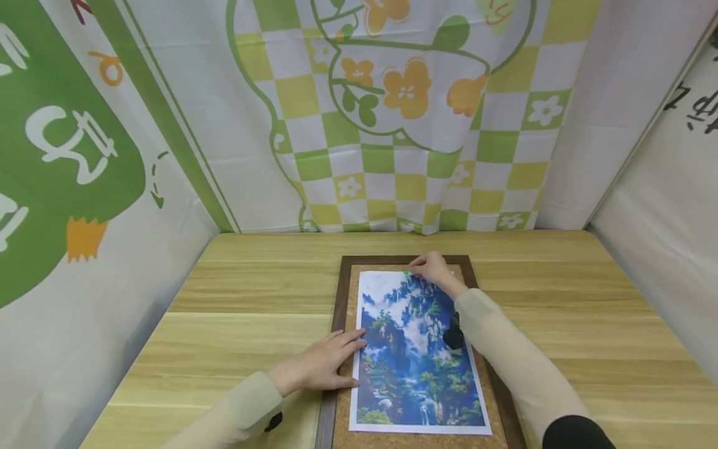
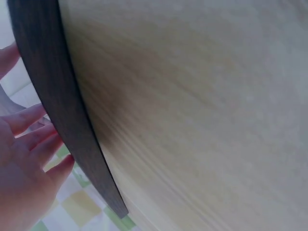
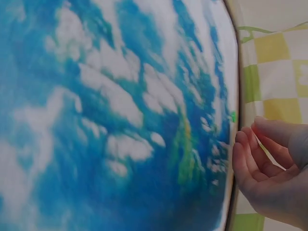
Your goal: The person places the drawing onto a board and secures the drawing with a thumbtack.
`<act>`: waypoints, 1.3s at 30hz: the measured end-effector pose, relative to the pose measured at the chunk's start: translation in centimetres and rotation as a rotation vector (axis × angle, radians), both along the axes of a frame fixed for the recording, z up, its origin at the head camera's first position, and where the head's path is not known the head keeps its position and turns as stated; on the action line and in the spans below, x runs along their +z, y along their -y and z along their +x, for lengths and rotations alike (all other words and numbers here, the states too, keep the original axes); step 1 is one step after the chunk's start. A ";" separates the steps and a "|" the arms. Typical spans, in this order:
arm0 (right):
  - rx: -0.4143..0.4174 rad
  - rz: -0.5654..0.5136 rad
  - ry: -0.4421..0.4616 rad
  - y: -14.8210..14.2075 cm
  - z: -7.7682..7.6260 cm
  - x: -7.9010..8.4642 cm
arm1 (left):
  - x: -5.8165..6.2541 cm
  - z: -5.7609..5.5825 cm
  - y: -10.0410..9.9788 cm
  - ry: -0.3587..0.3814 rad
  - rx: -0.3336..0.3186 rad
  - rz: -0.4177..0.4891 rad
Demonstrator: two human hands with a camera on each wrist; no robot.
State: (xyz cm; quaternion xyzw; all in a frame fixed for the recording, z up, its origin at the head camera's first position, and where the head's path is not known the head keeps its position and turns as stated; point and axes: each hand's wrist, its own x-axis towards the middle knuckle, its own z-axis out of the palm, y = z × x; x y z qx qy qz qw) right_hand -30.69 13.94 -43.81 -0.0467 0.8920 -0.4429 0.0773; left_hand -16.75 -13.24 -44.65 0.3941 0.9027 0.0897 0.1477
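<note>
A printed landscape picture [image 1: 415,355] of blue mountains and waterfalls lies on a cork board [image 1: 343,411] with a dark wooden frame [image 1: 340,299]. My left hand [image 1: 325,362] rests at the picture's left edge with spread fingers. In the left wrist view, that hand [image 2: 29,163] reaches across the frame [image 2: 62,82]. By the picture's top edge is my right hand [image 1: 434,271], its fingers loosely bent beside a small green pushpin [image 1: 406,272]. The right wrist view shows a slight gap between the green pushpin [image 3: 233,117] and that hand's [image 3: 269,163] fingertips.
The board lies on a light wooden table [image 1: 241,280]. Behind it hangs a green-and-yellow checked curtain [image 1: 387,181]. Printed cloth walls [image 1: 185,268] stand at the left and right sides.
</note>
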 end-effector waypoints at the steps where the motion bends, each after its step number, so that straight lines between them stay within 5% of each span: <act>1: 0.020 -0.008 0.002 -0.3 0.1 0.3 | 0.0 0.0 0.0 -0.012 -0.005 0.001; 8: 0.154 -0.010 0.024 -1.8 1.4 2.4 | 0.7 -0.1 -0.2 -0.124 -0.040 0.051; 14: 0.217 0.032 -0.092 -2.8 2.9 3.8 | 1.0 -0.3 -0.2 -0.263 -0.059 0.152; 20: 0.249 0.090 -0.231 -3.7 4.7 4.6 | 1.8 -0.6 0.3 -0.420 -0.014 0.244; 26: 0.226 0.177 -0.269 -4.7 7.6 4.8 | 2.1 -0.9 1.0 -0.535 0.081 0.313; 31: 0.206 0.217 -0.317 -6.4 9.9 4.5 | 2.3 -0.9 1.7 -0.549 0.155 0.332; 39: 0.124 0.290 -0.350 -9.1 13.3 4.1 | 2.3 -0.8 3.1 -0.473 0.260 0.323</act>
